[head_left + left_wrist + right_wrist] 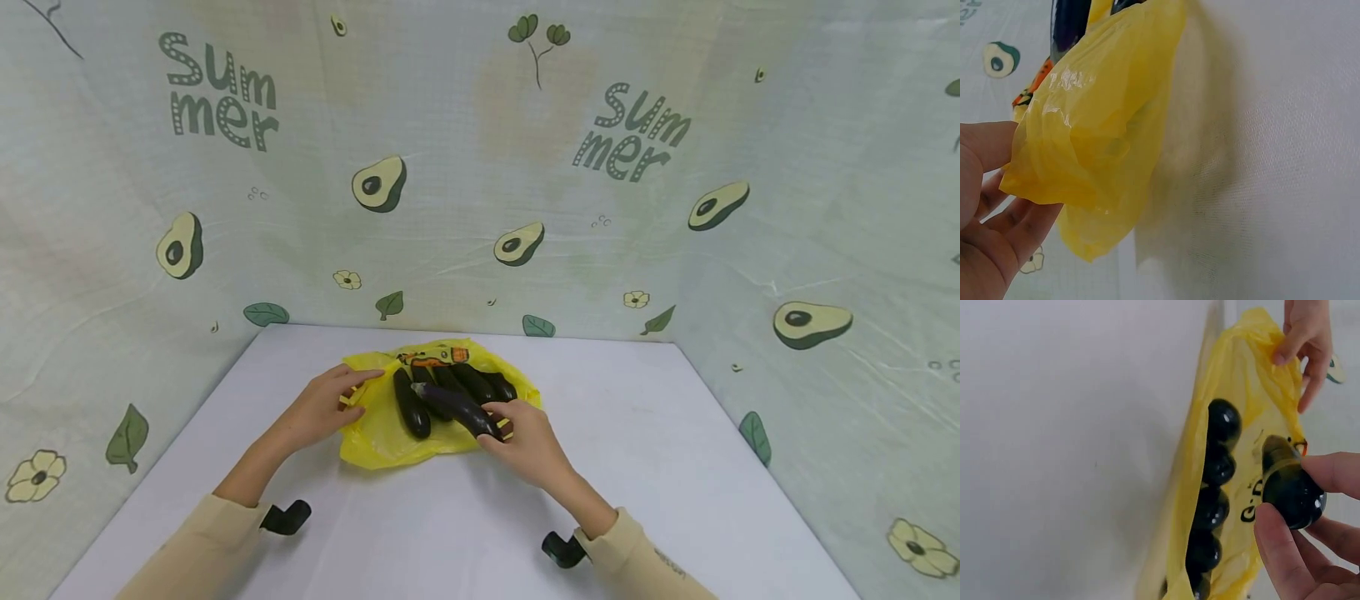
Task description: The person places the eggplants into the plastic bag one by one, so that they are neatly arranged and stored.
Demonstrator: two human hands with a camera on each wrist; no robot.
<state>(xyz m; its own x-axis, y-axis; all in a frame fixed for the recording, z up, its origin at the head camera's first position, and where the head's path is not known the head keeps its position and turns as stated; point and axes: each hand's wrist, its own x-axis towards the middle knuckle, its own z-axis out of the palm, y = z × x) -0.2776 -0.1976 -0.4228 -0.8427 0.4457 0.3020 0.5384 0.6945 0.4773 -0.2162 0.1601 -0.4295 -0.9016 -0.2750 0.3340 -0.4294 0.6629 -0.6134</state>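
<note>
My right hand grips an eggplant by its round end, thumb on one side and fingers on the other. Its stem end points left, above the other eggplants. These lie side by side in a spread yellow plastic bag, and their round ends face me in the right wrist view. At the bag's left side, my left hand holds the edge between thumb and fingers. In the left wrist view the yellow film hides part of those fingers.
The bag lies on a white table towards its back. Behind and on both sides hangs a cloth printed with avocados and leaves. A black wrist mount sticks out from the left sleeve, another from the right.
</note>
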